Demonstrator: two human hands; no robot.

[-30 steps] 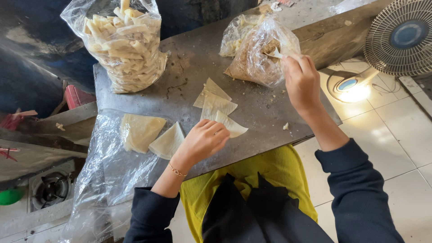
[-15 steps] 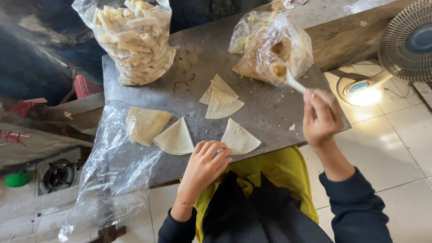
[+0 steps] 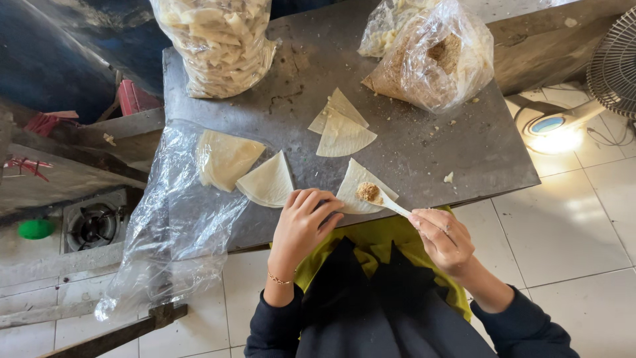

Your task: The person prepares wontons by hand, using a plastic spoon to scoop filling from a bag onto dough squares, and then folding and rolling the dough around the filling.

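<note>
Pale wrapper (image 3: 358,189) lies under left hand's (image 3: 301,225) loose grip; right hand (image 3: 445,238) pinches the spoon (image 3: 381,199).

Bright daylight, sharp focus, glare on floor tiles (image 3: 563,142).

1. The fan (image 3: 615,63) is cut off by the right edge.
2. The top of the full bag (image 3: 215,40) is cut by the upper edge.
3. Part of the wrapper (image 3: 354,192) is hidden under the left hand (image 3: 301,225).
4. The spoon (image 3: 381,199) handle is hidden in the right hand (image 3: 444,238).
</note>
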